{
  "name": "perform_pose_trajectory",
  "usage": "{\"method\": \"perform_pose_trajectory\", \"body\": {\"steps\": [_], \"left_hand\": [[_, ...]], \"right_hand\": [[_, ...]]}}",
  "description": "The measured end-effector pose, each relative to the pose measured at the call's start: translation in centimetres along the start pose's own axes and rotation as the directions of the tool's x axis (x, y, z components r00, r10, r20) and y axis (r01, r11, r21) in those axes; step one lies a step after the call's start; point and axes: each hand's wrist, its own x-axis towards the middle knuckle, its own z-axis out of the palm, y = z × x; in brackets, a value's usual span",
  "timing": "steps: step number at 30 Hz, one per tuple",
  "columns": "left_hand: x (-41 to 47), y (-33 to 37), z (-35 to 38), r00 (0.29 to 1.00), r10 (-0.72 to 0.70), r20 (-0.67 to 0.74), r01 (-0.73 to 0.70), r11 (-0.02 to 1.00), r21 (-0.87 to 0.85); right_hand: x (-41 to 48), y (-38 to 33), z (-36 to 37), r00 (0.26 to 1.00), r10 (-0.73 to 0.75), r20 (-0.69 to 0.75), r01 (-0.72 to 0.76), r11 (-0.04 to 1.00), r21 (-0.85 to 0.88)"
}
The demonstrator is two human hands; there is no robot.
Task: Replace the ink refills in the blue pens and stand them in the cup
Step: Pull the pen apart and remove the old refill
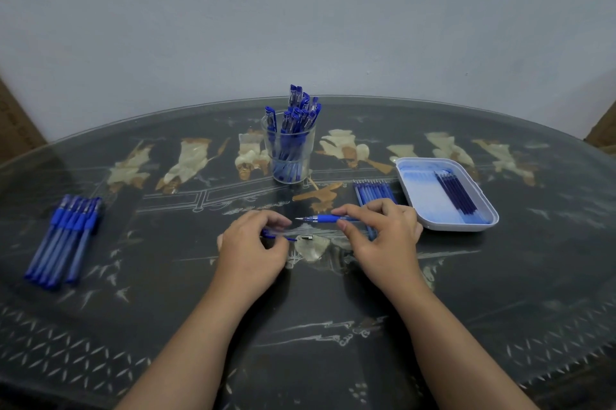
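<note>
The cup (289,156) holds pens (293,119); the tray (450,227) holds refills (456,191). The right hand (383,239) pinches a pen (328,218), and the left hand (250,249) pinches a blurred blue piece (276,235).

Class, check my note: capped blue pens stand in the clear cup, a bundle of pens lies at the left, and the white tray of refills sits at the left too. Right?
No. The head view shows the white tray of refills at the right, not the left. The clear cup of capped pens and the bundle of pens are as noted.

One cup (308,151), one tray (456,228) — loose pens (63,236) at left about six, blurred.
</note>
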Motion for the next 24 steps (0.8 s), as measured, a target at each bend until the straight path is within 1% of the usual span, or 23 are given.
{"method": "perform_pose_trajectory", "body": {"steps": [3,6,10,15,17,18,21,22,24], "left_hand": [[0.05,-0.01,0.15,0.999,0.008,0.031,-0.011,0.997,0.077],[0.01,0.38,0.15,0.999,-0.009,0.054,0.0,0.988,0.156],[-0.25,0.15,0.55,0.99,0.063,0.126,-0.09,0.971,0.222],[-0.13,-0.15,0.85,0.985,0.107,0.138,-0.14,0.956,0.257],[0.02,0.02,0.82,0.99,0.11,0.091,-0.127,0.968,0.214],[0.09,0.06,0.72,0.994,0.095,0.056,-0.103,0.981,0.166],[0.19,0.02,0.3,0.999,-0.019,-0.029,0.018,0.998,-0.052],[0.21,-0.05,0.2,0.998,-0.046,-0.041,0.042,0.994,-0.103],[0.15,-0.16,0.15,0.997,-0.064,-0.049,0.056,0.988,-0.146]], "right_hand": [[0.02,-0.06,-0.11,1.0,0.013,0.022,-0.013,1.0,0.01],[0.05,-0.11,-0.16,0.999,0.038,0.01,-0.038,0.999,0.032],[0.04,-0.17,-0.24,0.998,0.058,-0.01,-0.058,0.997,0.041],[0.04,-0.2,-0.17,0.998,0.063,0.0,-0.062,0.997,0.038],[0.05,-0.22,-0.22,0.998,0.062,0.003,-0.062,0.997,0.043],[0.06,-0.22,-0.27,0.998,0.062,0.007,-0.062,0.997,0.05],[0.1,-0.16,-0.37,0.998,0.068,0.02,-0.069,0.996,0.064],[0.1,-0.11,-0.34,0.997,0.068,0.022,-0.07,0.996,0.061],[0.09,-0.09,-0.34,0.997,0.07,0.032,-0.071,0.996,0.054]]}}
